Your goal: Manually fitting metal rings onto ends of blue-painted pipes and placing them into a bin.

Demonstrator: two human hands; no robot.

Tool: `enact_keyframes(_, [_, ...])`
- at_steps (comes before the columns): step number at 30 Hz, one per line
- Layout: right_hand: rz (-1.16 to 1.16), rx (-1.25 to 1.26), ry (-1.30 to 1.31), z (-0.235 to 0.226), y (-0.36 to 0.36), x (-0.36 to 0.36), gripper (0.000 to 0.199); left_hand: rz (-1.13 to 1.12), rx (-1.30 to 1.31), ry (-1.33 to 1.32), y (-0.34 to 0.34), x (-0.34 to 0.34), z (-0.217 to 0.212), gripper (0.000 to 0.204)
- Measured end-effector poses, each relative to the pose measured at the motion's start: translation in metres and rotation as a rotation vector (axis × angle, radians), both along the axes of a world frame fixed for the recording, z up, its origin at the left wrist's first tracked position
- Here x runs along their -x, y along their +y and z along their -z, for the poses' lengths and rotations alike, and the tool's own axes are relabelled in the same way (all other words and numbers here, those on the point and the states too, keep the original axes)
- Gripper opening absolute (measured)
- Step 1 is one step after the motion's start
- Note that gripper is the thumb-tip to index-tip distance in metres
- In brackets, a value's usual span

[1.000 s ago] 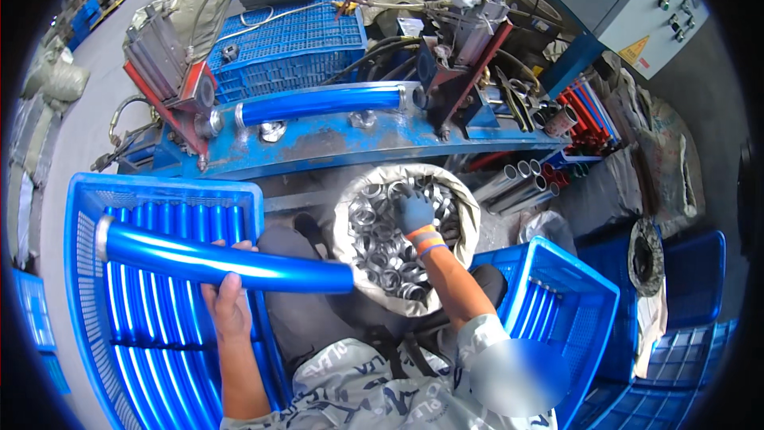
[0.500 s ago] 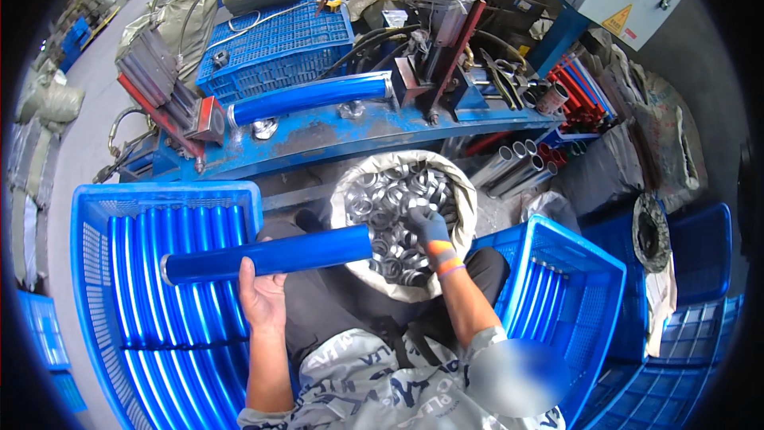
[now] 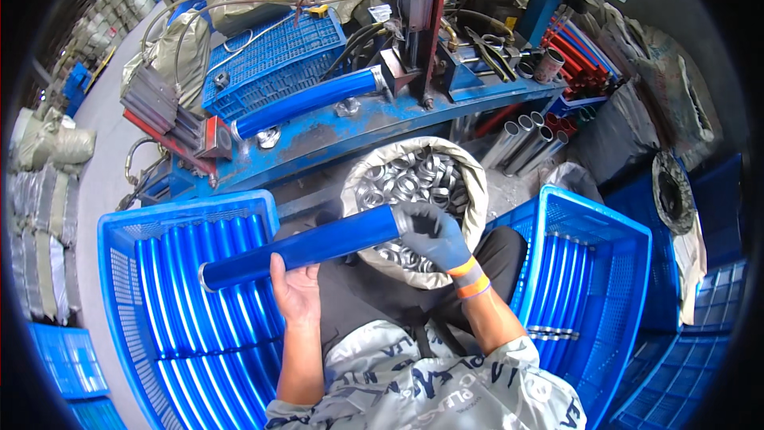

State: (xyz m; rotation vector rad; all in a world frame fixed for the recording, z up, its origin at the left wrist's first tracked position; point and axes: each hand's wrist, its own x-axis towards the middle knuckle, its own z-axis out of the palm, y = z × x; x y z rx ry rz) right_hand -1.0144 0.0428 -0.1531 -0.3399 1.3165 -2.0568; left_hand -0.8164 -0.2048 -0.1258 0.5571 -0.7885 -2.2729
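Seen from above, a bare left hand (image 3: 296, 293) grips a blue tube (image 3: 301, 248) from beneath, holding it level across the person's lap. The gloved right hand (image 3: 436, 232) closes around the tube's right end, just over a white sack of metal rings (image 3: 414, 179). A blue crate (image 3: 135, 302) of similar tubes sits at the left.

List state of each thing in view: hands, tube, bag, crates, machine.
left hand: bare, gripping the blue tube from below
right hand: gloved, at the tube's right end
blue tube: held level above the lap
bag of metal rings: open, full
left blue crate: loaded with blue tubes
right blue crate: holds a few tubes
blue machine: one blue tube lying on it
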Motion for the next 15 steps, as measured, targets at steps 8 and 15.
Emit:
enact_keyframes(8, [0.043, 0.214, 0.091, -0.005, 0.002, -0.01, 0.089, 0.017, 0.089, -0.05, 0.004, -0.008, 0.001, 0.055])
enact_keyframes(15, [0.057, 0.042, 0.1, -0.005, -0.005, -0.019, 0.057, -0.004, 0.129, -0.114, 0.001, -0.013, 0.009, 0.056])
